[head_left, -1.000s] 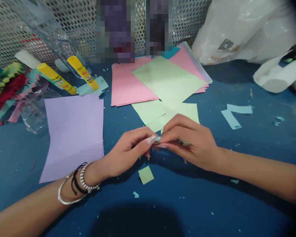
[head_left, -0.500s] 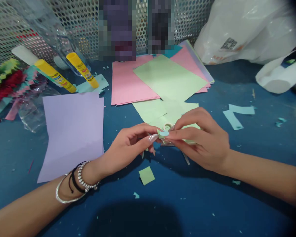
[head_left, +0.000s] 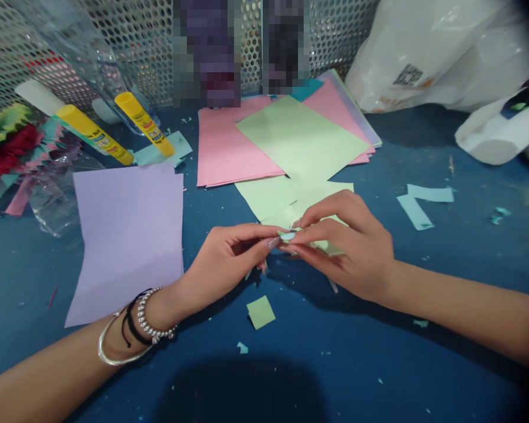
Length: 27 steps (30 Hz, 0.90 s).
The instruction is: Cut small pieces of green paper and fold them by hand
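Note:
My left hand (head_left: pixel 223 264) and my right hand (head_left: pixel 341 244) meet fingertip to fingertip above the blue table (head_left: pixel 379 364). Both pinch a small folded piece of light green paper (head_left: pixel 324 245), mostly hidden under my right fingers. Just behind them lie loose light green sheets (head_left: pixel 273 197). A small green paper square (head_left: pixel 260 312) rests on the table just below my hands. My left wrist wears bracelets.
A lilac sheet (head_left: pixel 127 235) lies at left. Pink and green sheets (head_left: pixel 264 144) are stacked behind. Two yellow glue sticks (head_left: pixel 94 135) lie at back left beside folded paper fans (head_left: pixel 9 147). Pale blue strips (head_left: pixel 418 205) and white plastic bags (head_left: pixel 445 53) sit at right.
My right hand rose slightly, then settled back down. Both hands keep working the small green piece between their fingertips.

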Motion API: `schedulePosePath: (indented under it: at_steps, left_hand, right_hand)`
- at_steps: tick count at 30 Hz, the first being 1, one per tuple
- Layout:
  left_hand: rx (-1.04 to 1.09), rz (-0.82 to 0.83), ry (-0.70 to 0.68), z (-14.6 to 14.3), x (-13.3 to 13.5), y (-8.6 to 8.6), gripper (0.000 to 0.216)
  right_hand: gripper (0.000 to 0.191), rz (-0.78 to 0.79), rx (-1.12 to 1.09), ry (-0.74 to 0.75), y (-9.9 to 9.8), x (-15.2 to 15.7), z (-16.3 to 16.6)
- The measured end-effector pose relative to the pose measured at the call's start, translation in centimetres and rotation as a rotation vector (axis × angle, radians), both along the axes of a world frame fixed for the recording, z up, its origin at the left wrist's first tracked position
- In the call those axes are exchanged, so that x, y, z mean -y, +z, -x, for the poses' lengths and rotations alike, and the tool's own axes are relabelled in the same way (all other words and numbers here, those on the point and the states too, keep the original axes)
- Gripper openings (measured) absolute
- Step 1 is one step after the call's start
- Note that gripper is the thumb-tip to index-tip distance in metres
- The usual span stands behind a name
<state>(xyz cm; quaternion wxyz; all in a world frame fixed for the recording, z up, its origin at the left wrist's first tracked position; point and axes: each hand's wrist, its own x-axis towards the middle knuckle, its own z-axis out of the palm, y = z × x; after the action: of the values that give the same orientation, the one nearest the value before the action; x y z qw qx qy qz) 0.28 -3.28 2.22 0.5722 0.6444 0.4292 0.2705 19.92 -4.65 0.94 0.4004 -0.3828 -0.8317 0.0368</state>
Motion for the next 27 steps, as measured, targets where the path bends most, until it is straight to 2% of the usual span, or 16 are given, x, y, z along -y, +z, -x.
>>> schedulePosePath:
  at_steps: [8,13,20,27]
  left_hand:
    - [-0.017,-0.072,-0.057,-0.18,0.30,-0.42,0.014]
    - [-0.047,-0.144,-0.093,-0.15,0.41,-0.53,0.014]
    - [-0.073,-0.185,-0.119,-0.20,0.45,-0.50,0.017]
    - [-0.028,-0.133,-0.085,-0.06,0.40,-0.88,0.016]
  right_hand:
    - [0.019,0.058,0.043,-0.010,0.02,-0.20,0.26]
    - [0.008,0.092,0.064,0.042,-0.08,-0.23,0.19]
    - [0.004,0.084,-0.021,0.051,-0.07,-0.34,0.13]
    - [0.006,0.092,-0.022,0.103,0.32,-0.38,0.20]
